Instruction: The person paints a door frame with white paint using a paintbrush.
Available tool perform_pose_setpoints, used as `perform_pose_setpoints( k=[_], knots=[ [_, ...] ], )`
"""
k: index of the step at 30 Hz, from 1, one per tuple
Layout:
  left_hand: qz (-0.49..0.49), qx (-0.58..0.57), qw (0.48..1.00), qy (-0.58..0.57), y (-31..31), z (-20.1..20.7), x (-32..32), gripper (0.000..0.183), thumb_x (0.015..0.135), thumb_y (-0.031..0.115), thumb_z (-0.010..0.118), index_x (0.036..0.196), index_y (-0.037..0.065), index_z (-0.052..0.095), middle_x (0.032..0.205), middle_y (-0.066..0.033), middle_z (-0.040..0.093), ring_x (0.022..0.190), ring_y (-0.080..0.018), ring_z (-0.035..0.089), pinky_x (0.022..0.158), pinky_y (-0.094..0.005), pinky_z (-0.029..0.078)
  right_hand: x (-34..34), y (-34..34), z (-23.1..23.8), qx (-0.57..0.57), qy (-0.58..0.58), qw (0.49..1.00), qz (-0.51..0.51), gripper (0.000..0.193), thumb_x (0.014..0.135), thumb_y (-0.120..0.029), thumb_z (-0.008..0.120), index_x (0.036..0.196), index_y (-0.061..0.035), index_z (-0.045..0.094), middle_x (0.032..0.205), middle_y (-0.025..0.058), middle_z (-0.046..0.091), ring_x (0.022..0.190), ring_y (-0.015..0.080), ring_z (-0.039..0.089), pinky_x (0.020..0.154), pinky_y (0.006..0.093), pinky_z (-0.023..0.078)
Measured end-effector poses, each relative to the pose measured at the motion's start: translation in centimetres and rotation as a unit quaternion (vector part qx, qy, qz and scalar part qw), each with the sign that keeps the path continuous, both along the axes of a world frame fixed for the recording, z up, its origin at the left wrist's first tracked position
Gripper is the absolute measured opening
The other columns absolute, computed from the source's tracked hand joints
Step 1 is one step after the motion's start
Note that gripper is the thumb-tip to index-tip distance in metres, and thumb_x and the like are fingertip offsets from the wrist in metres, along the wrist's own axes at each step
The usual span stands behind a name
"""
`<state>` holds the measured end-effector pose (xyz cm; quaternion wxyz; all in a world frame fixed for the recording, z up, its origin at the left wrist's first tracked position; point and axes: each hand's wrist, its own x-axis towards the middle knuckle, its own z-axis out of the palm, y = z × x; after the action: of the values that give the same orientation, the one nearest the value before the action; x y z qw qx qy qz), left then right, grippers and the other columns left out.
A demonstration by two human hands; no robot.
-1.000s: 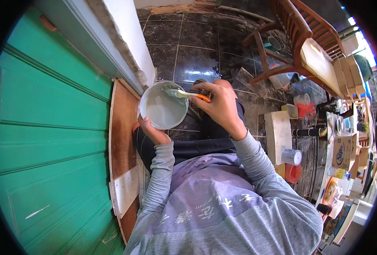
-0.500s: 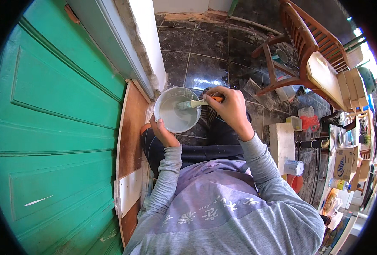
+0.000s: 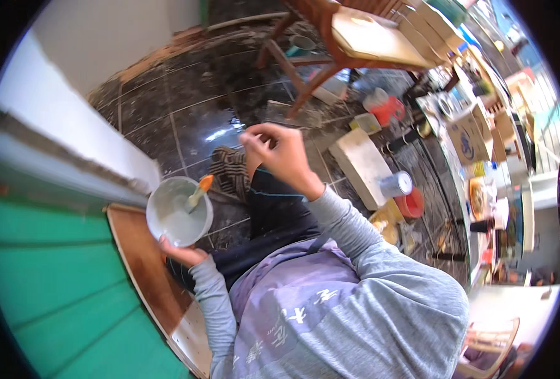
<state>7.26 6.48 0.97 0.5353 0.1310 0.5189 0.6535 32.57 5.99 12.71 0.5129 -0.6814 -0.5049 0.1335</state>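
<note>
A whitish plastic tub (image 3: 156,218) with pale, milky paint inside is held by my left hand (image 3: 187,254), its fingers on the near rim and side. In the tub leans a paintbrush (image 3: 200,192), bristles down and orange handle tip standing above the far right rim. My right hand (image 3: 281,156) is raised to the right of the tub, apart from the brush. Its fingers are curled in toward the thumb, and nothing shows between them. Below that hand are my dark trousers and a patterned sock or shoe (image 3: 231,172).
Close on the left are a green door (image 3: 59,271), a brown board (image 3: 131,243) and a white wall edge (image 3: 78,120). A wooden chair (image 3: 321,31) stands at the far side. To the right lie a pale block (image 3: 358,167), a tin (image 3: 396,184) and a red container (image 3: 411,203).
My right hand has let go of the brush and drawn away from the tub. The brush now rests in the tub. My view has swung right, so everything sits further left.
</note>
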Motion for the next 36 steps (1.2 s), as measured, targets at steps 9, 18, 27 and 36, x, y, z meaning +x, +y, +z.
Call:
perform_pose_setpoints(
  k=[9, 18, 27, 36],
  knots=[
    [0.014, 0.031, 0.999, -0.004, 1.7, 1.4, 2.4, 0.067, 0.085, 0.054, 0.051, 0.133, 0.007, 0.049, 0.135, -0.0124, 0.051, 0.124, -0.0296, 0.049, 0.101, -0.0442, 0.041, 36.3, -14.1, -22.7, -0.204, 0.221, 0.853, -0.427, 0.034, 0.088, -0.038, 0.064, 0.094, -0.0053, 0.073, 0.077, 0.0029, 0.071, 0.053, 0.0057, 0.051, 0.044, 0.0228, 0.036],
    [0.061, 0.051, 0.993, 0.090, 5.4, 4.5, 6.1, 0.069, 0.082, 0.052, 0.055, 0.138, 0.014, 0.047, 0.139, -0.0097, 0.049, 0.127, -0.0313, 0.048, 0.099, -0.0479, 0.043, 50.7, -17.6, -27.9, -0.421, 0.018, 0.737, -0.528, 0.041, 0.083, -0.044, 0.065, 0.106, -0.0115, 0.073, 0.114, 0.0201, 0.066, 0.110, 0.0357, 0.062, 0.094, 0.0425, 0.049],
    [0.063, 0.014, 0.986, 0.156, 7.8, 3.3, 6.9, 0.072, 0.083, 0.057, 0.053, 0.138, 0.012, 0.045, 0.139, -0.0112, 0.047, 0.126, -0.0327, 0.048, 0.095, -0.0475, 0.045, 60.4, -19.3, -36.7, -0.503, 0.013, 0.741, -0.444, 0.054, 0.085, -0.045, 0.059, 0.114, -0.0003, 0.066, 0.122, 0.0236, 0.061, 0.119, 0.0377, 0.056, 0.099, 0.0409, 0.045],
    [0.062, 0.018, 0.978, 0.197, 8.0, 4.4, 8.7, 0.073, 0.081, 0.056, 0.054, 0.139, 0.013, 0.044, 0.139, -0.0129, 0.047, 0.125, -0.0350, 0.047, 0.094, -0.0541, 0.043, 56.6, -14.4, -30.9, -0.397, 0.087, 0.737, -0.540, 0.058, 0.081, -0.043, 0.068, 0.113, 0.0050, 0.064, 0.120, 0.0271, 0.061, 0.115, 0.0388, 0.058, 0.095, 0.0417, 0.047]
  ],
)
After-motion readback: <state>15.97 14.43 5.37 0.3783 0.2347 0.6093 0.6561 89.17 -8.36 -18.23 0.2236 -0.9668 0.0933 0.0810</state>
